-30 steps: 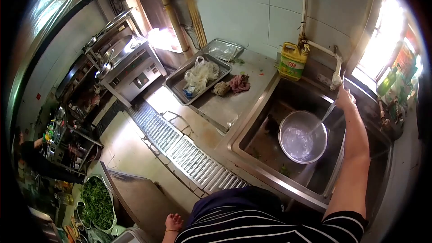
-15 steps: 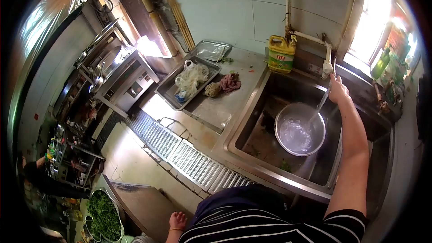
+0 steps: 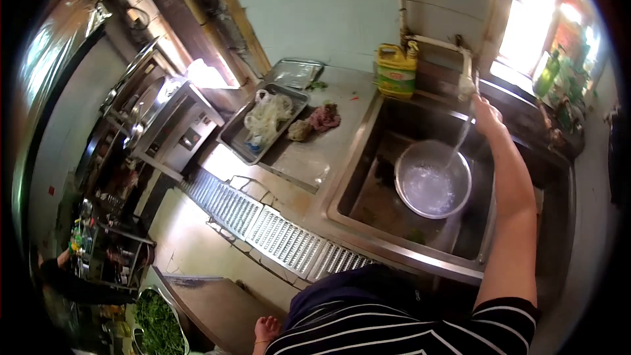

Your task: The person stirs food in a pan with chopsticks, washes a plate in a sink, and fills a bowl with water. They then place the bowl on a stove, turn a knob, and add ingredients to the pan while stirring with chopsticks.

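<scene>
Basically, round silver metal bowl [image 3: 434, 187] sits in the rectangular stainless-steel sink [image 3: 369, 202], under the clear water stream [image 3: 463, 134], presumably to catch it. Right hand [image 3: 488, 117] up at whitish tap [image 3: 466, 84], likely controlling flow; can't tell if it's gripping. Left hand [image 3: 267, 329] low, fingers apart from thumb, holding nothing visible.

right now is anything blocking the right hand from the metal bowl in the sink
Nothing solid visible: only the running water falls between the right hand, at the tap, and the metal bowl. The yellow pump jug stands off to the left.
</scene>
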`<state>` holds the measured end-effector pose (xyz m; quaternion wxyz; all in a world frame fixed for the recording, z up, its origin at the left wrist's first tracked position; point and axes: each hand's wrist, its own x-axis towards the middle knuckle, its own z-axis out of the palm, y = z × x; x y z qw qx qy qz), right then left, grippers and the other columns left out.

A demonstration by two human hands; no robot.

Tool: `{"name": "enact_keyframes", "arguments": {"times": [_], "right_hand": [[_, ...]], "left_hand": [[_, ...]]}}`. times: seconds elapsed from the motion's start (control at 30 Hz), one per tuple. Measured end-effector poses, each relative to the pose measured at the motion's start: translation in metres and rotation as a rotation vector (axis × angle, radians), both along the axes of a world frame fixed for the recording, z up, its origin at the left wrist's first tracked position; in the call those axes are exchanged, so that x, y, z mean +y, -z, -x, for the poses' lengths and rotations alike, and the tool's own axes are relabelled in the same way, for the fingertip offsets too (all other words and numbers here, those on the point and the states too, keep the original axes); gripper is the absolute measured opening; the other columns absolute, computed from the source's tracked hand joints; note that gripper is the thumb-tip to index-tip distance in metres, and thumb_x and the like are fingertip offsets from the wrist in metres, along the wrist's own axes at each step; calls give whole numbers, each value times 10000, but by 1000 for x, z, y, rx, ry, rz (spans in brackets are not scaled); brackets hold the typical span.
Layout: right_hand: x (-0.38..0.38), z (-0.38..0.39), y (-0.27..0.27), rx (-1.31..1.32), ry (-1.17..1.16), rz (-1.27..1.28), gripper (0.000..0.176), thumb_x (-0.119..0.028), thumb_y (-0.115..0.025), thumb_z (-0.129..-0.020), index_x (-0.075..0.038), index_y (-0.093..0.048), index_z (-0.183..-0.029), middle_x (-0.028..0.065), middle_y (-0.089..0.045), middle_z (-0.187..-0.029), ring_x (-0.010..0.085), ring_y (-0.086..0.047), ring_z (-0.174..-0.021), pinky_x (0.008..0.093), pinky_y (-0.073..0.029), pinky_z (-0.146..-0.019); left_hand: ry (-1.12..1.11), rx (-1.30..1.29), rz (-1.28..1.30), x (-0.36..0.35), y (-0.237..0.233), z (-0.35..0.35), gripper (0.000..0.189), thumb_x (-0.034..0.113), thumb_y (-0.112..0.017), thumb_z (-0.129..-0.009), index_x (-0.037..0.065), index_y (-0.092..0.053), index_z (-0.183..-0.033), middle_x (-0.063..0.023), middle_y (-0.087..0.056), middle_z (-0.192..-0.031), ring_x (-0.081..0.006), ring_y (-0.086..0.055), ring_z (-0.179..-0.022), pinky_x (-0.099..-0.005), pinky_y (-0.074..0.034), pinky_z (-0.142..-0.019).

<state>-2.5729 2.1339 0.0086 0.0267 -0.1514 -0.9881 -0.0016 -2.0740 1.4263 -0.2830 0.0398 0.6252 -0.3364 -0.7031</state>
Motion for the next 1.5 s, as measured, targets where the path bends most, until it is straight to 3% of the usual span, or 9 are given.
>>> {"name": "enact_keyframes", "arguments": {"times": [0.3,0.7,0.9,1.0,1.2,1.33,1.4,1.43,1.5], "right_hand": [[-18,-16,-19,35,-7,-26,276,-152,-455,-899,-87,-485,-1165,165,-586,-1161,329,-578,-1079,429,-476,-866],[-11,-10,-16,5,-5,-118,265,-156,-469,-903,-104,-523,-1158,122,-658,-1019,284,-635,-985,392,-514,-785],[-10,1,-12,-29,71,-131,371,-266,-517,-877,-101,-502,-1209,129,-661,-1029,287,-638,-977,403,-508,-802],[-2,14,10,104,33,-73,409,-301,-510,-869,-32,-467,-1174,165,-673,-904,338,-654,-877,468,-492,-763],[-21,-1,10,217,147,-6,464,-427,-534,-869,-38,-479,-1117,159,-675,-868,353,-654,-856,464,-499,-729],[1,-18,78,667,257,453,502,-421,-554,-864,-17,-487,-1155,207,-642,-943,373,-619,-932,475,-478,-800],[18,-32,157,717,386,266,600,-449,-595,-828,-5,-484,-1215,234,-584,-1087,379,-541,-1076,461,-423,-909],[23,-48,188,609,535,416,725,-499,-642,-772,5,-467,-1263,247,-518,-1210,373,-457,-1188,444,-360,-992],[43,-81,279,394,874,581,765,-530,-675,-716,24,-515,-1219,254,-546,-1196,369,-515,-1142,453,-407,-963]], "left_hand": [[93,-28,26,-3,-6,0,122,316,-497,-873,202,-532,-900,29,-615,-888,-220,-571,-857,-527,-382,-902],[75,15,-50,-3,2,6,113,326,-484,-882,226,-525,-853,42,-620,-832,-200,-578,-827,-498,-397,-887],[88,10,-47,-2,7,7,109,319,-484,-883,224,-524,-847,36,-628,-842,-204,-580,-835,-490,-401,-883],[157,53,-79,-7,9,5,115,317,-482,-887,220,-524,-842,32,-630,-843,-209,-583,-835,-491,-401,-882],[169,-41,-95,-2,10,17,151,330,-481,-893,204,-521,-820,18,-616,-850,-221,-562,-807,-473,-411,-849],[284,63,-137,-17,17,35,170,349,-462,-904,185,-502,-922,-10,-596,-930,-234,-542,-834,-462,-419,-818],[372,264,-236,-28,24,46,212,356,-448,-910,172,-489,-1007,-21,-584,-996,-240,-534,-862,-460,-423,-806],[366,217,-205,-24,24,54,261,358,-445,-912,165,-461,-1088,-27,-572,-1045,-241,-529,-901,-459,-413,-830],[355,120,-144,-14,18,82,394,362,-441,-917,152,-405,-1248,-39,-547,-1143,-245,-519,-980,-457,-393,-880]]}}
